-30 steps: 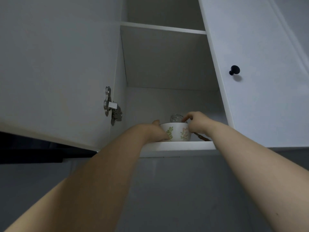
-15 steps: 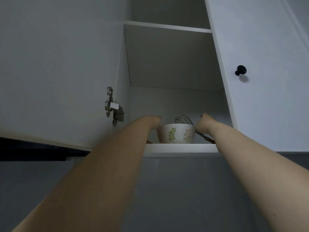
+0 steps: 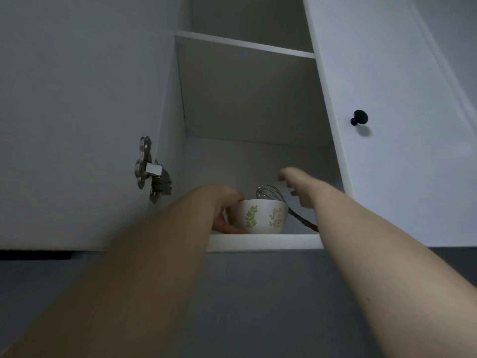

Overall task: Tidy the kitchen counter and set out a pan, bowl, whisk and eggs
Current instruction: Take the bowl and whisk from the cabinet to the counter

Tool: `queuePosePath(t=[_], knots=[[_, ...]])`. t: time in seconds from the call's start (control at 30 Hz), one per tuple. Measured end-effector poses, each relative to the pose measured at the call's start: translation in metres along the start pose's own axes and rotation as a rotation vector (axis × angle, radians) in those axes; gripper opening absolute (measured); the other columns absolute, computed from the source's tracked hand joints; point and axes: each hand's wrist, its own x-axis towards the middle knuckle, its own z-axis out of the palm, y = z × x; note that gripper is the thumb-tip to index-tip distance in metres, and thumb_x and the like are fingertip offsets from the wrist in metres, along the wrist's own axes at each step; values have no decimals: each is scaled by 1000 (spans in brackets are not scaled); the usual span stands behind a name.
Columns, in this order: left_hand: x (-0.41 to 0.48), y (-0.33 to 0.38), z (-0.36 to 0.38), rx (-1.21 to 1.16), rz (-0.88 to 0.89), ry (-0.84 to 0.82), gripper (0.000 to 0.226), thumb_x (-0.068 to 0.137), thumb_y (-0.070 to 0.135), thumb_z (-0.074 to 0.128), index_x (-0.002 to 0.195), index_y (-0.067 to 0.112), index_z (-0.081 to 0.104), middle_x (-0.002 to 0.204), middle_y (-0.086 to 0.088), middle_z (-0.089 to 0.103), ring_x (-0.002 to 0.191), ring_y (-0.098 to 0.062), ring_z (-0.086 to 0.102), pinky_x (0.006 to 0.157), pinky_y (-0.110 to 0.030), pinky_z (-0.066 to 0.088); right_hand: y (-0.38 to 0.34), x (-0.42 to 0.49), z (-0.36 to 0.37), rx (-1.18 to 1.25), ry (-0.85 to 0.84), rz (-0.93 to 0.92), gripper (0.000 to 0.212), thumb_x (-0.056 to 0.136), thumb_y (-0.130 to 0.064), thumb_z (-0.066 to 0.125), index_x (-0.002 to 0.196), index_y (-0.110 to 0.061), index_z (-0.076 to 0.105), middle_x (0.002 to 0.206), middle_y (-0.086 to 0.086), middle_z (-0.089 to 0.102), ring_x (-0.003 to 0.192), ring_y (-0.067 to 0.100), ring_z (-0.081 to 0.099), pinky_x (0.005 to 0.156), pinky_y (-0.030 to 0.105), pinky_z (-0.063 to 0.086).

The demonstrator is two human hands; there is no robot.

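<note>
Overhead, a white wall cabinet (image 3: 247,99) stands with its left door (image 3: 77,112) swung open, a metal hinge (image 3: 152,169) showing on the door's inner face. The right door (image 3: 413,151) is closed and carries a round black knob (image 3: 358,117). Both of the person's bare arms reach up to the lower shelf (image 3: 265,241).

A white ceramic bowl (image 3: 263,215) printed with green leaves and pink flowers sits upright at the shelf's front edge. The left hand (image 3: 227,210) grips its left side: the fingers (image 3: 236,196) curl over the rim while the thumb lies low against the base.

A metal wire whisk (image 3: 268,193) lies just behind the bowl, its wire head rising above the rim. Its dark handle slants down past the bowl's right side toward the shelf.

The right hand (image 3: 296,187) hovers to the right of the wire head, its fingers (image 3: 282,174) extended and loosely apart, holding nothing; whether it touches the whisk cannot be told. An upper shelf (image 3: 245,45) crosses the cabinet higher up, and a grey wall (image 3: 258,306) runs below.
</note>
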Motion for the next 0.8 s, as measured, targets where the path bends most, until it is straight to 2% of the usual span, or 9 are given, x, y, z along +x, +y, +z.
queuePosePath(t=[0.1,0.17,0.23,0.3,0.4,0.47,0.57,0.63,0.8], knots=[[-4,-1,3,-49,-11,8,22,99,14,42,81,0,41,86,-16,48,69,-31,58,54,-41,52,3,-5,9,-248,-164,130,31,94,-17,47,123,-6,50,136,14,47,130,30,43,102,41,34],[-7,-1,4,-92,-3,12,19,98,12,42,84,-1,41,87,-17,47,68,-34,58,51,-43,53,5,-4,14,-349,-173,133,24,94,-9,42,113,-4,57,126,16,57,129,30,46,107,48,33],[-10,0,4,-117,-2,30,18,97,11,43,84,-1,40,86,-17,47,67,-35,58,49,-43,53,5,-1,15,-337,-128,122,34,94,-5,41,124,3,56,129,23,55,126,35,48,105,51,37],[-15,0,5,-133,-13,57,22,96,10,43,79,-1,38,82,-17,48,69,-35,58,51,-38,54,6,1,15,-270,-97,76,32,93,-2,45,123,3,56,123,24,57,116,38,56,95,54,48],[-21,0,4,-159,-44,68,27,97,7,40,73,-4,34,76,-17,49,95,-40,63,51,-32,53,9,1,16,-117,-36,1,23,93,0,47,112,-2,60,102,16,56,94,29,57,83,45,53],[-23,1,2,-177,-73,59,26,96,6,39,73,-6,34,78,-20,49,111,-43,58,50,-31,53,11,0,17,-80,0,-50,24,90,4,52,111,-2,61,94,10,54,89,26,54,79,40,54],[-23,2,-2,-207,-92,65,21,94,5,39,77,-7,36,82,-23,49,112,-46,57,54,-33,53,10,-5,16,-52,24,-127,33,83,5,64,115,-1,58,95,8,54,91,22,52,79,37,53],[-24,2,-2,-214,-64,83,17,93,4,38,78,-5,37,83,-23,50,108,-48,58,62,-34,54,9,-9,16,-9,47,-175,29,83,1,65,110,-4,56,100,8,55,92,21,52,81,36,50],[-29,1,6,-261,47,107,15,89,2,35,76,-3,42,85,-19,51,105,-48,59,75,-39,53,2,-27,10,110,155,-233,24,85,3,60,100,-12,49,91,3,53,75,12,49,59,22,40]])
